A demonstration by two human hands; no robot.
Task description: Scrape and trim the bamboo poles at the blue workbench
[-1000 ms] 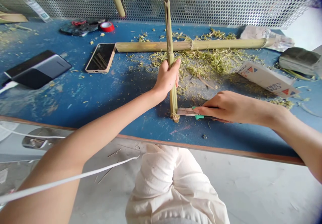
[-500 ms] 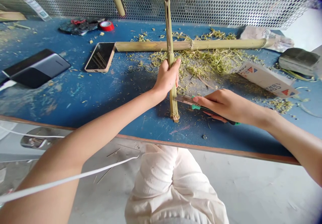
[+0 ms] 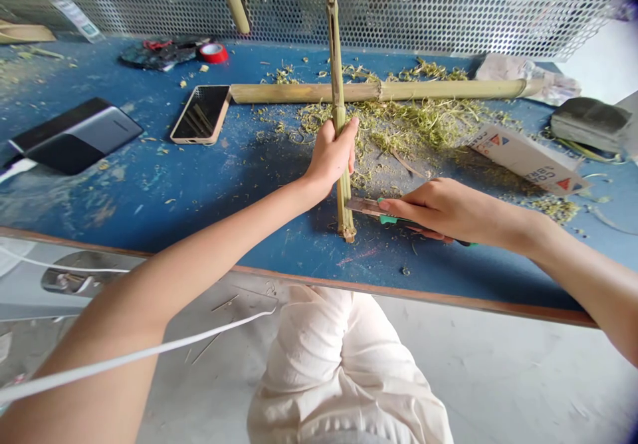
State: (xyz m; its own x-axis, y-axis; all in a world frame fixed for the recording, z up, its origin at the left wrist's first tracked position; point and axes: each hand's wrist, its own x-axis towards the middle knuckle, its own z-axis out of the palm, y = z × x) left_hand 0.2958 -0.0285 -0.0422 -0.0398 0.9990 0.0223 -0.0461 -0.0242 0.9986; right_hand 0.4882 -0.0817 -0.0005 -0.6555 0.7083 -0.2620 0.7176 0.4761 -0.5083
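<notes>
My left hand (image 3: 331,153) is closed round a thin bamboo stick (image 3: 335,78) that stands nearly upright, its lower end resting on the blue table (image 3: 209,191). My right hand (image 3: 438,210) is closed on a green-handled utility knife (image 3: 386,214), forefinger along its back. The blade lies flat against the stick's right side, a little above its lower end. A thicker bamboo pole (image 3: 383,90) lies crosswise on the table behind the stick, among green shavings (image 3: 413,125).
A phone (image 3: 201,113) and a dark power bank (image 3: 74,135) lie to the left. Red tape (image 3: 214,52) sits at the back by the perforated metal screen (image 3: 448,5). A printed carton (image 3: 528,157) and a grey block (image 3: 591,119) lie at right. A white cable (image 3: 124,361) crosses below.
The knife rose from the stick's foot to higher up, then came partway down again along the stick. My left hand kept its grip.
</notes>
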